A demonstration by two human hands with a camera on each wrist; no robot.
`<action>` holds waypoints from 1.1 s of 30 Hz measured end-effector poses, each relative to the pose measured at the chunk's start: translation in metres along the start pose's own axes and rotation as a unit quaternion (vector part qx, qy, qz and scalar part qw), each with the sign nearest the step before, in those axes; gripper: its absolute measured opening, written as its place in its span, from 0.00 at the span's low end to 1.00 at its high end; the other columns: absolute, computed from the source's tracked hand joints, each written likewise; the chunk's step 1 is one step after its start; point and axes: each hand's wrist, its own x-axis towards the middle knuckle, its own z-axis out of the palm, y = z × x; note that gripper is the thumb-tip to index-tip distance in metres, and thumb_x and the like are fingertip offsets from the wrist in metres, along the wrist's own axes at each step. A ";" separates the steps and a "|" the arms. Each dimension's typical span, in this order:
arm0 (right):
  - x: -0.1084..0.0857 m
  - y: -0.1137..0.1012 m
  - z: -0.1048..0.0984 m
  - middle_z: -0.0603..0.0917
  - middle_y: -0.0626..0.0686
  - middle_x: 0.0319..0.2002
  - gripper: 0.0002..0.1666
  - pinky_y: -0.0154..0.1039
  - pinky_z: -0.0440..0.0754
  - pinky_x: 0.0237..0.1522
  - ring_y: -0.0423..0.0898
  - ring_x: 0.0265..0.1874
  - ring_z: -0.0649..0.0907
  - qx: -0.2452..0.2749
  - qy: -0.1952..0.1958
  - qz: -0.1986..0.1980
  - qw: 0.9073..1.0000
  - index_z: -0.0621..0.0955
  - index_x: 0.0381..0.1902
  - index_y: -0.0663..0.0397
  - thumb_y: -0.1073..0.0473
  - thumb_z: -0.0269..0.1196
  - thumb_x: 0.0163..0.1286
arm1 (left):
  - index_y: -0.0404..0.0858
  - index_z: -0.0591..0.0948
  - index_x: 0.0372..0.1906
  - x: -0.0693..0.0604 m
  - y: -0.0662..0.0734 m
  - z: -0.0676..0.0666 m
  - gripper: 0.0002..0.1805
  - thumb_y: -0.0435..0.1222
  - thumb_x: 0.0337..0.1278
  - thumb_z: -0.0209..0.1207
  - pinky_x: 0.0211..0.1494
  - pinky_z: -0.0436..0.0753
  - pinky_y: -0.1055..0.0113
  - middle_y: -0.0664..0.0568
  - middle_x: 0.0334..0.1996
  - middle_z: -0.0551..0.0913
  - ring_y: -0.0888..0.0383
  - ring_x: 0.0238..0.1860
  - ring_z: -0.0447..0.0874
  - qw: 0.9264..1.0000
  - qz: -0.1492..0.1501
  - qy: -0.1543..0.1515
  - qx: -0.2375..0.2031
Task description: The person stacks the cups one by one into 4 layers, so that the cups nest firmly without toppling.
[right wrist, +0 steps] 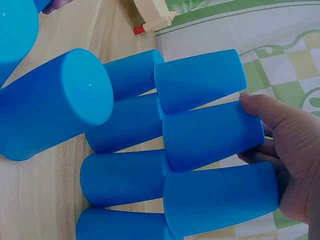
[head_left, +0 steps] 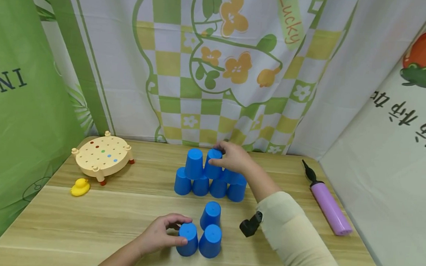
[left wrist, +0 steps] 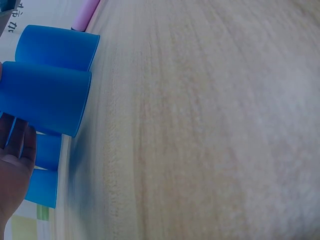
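Blue tapered plastic cups (head_left: 194, 164) stand tiered mid-frame and separately at lower centre, where the left hand (head_left: 160, 234) grips the leftmost cup (head_left: 189, 248), while the right hand (head_left: 235, 158) pinches the middle upper cup (head_left: 212, 172), whose sideways slip could topple its close neighbours.

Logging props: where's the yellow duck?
In the head view, the duck sits on the left of the table, just nearer the camera than the cream board.

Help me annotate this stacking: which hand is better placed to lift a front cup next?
Left, I'd judge: the left hand has thumb and fingers around a front cup, while the right hand grips a stacked cup farther back.
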 end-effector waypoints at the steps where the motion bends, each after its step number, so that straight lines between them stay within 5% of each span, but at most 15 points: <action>1: 0.000 0.000 0.000 0.79 0.56 0.61 0.33 0.53 0.76 0.63 0.55 0.61 0.78 -0.002 -0.001 0.000 1.000 0.74 0.63 0.51 0.44 0.67 0.64 | 0.33 0.78 0.58 0.000 0.000 0.000 0.29 0.42 0.53 0.70 0.59 0.76 0.56 0.41 0.58 0.80 0.50 0.55 0.76 1.000 0.000 0.000 0.000; 20: -0.009 -0.002 -0.006 0.75 0.56 0.65 0.37 0.55 0.72 0.66 0.55 0.66 0.73 0.021 0.008 -0.003 1.000 0.71 0.68 0.51 0.43 0.65 0.65 | 0.34 0.78 0.59 0.000 0.001 0.000 0.29 0.43 0.54 0.69 0.60 0.77 0.52 0.42 0.59 0.80 0.50 0.56 0.77 1.000 -0.007 0.000 -0.001; 33: -0.059 0.013 -0.012 0.72 0.57 0.68 0.38 0.61 0.69 0.67 0.58 0.69 0.70 0.078 0.064 -0.054 0.993 0.70 0.69 0.49 0.46 0.67 0.65 | 0.32 0.78 0.59 -0.002 0.001 0.001 0.28 0.42 0.55 0.69 0.59 0.77 0.57 0.41 0.58 0.80 0.52 0.55 0.77 1.000 0.007 0.004 0.001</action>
